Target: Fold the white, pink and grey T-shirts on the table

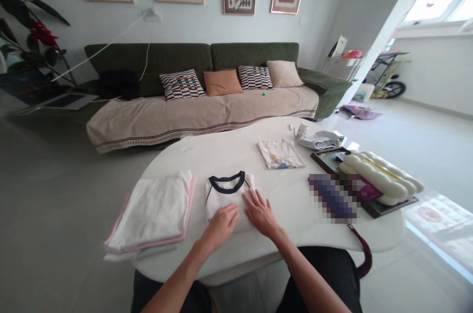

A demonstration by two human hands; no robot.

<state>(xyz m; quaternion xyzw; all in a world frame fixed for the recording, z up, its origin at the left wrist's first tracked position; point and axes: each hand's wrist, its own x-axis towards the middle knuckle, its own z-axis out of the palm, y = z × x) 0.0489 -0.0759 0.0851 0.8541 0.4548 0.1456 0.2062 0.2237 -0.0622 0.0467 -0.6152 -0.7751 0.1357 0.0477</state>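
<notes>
A white T-shirt [223,198] with a dark navy neckband lies folded on the white table [236,135], its collar pointing away from me. My left hand [223,222] is on the lower front of the shirt with its fingers curled together; whether they grip any cloth is hidden. Flat against the shirt's right side, my right hand [260,212] has its fingers stretched out and apart. Left of the shirt is a stack of folded white and pink cloth [155,209]. Farther back lies another folded pale shirt [281,154] with a printed front.
On the table's right are a dark tray [377,209], a puffy cream cushion-like item [384,175], a blurred purple item [332,197] with a dark strap and a crumpled plastic bag [320,139]. A green sofa [148,61] with cushions stands behind the table.
</notes>
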